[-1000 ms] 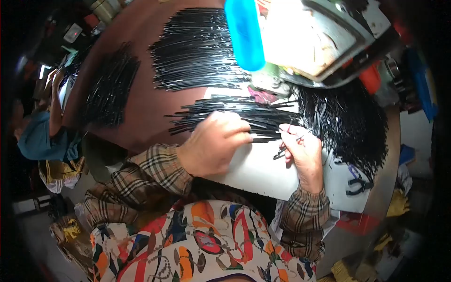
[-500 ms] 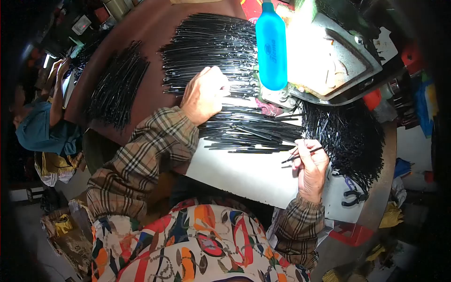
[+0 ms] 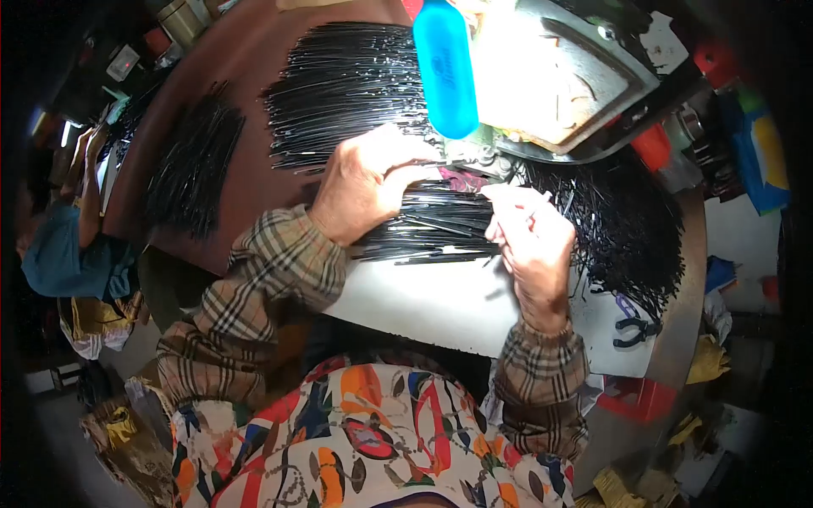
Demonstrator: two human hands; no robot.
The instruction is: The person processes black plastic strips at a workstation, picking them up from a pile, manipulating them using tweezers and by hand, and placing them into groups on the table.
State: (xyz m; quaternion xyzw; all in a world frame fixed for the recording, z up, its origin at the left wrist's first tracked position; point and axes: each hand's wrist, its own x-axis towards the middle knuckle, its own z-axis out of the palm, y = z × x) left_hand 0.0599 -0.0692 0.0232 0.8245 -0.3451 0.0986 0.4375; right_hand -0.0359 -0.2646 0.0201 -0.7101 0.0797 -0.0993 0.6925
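Note:
My left hand reaches over the piles of thin black rods, its thumb and bent fingers close to the small metal jig of the machine. Glare hides what its fingertips hold, if anything. On the other side of the jig, my right hand is closed in a pinch, its fingertips near a pink cloth; what lies in them cannot be made out. Between and below my hands lies a loose pile of black rods on a white board. A larger bundle of black rods lies behind my left hand.
A blue bottle-shaped object hangs before the brightly lit machine. A dense heap of black rods lies at right, above pliers. Another bundle lies on the brown tabletop. A co-worker sits far left.
My right hand has moved up and left toward the jig; the black rod it held no longer shows clearly. My left hand has stretched its thumb and fingers toward the jig. The view has shifted slightly.

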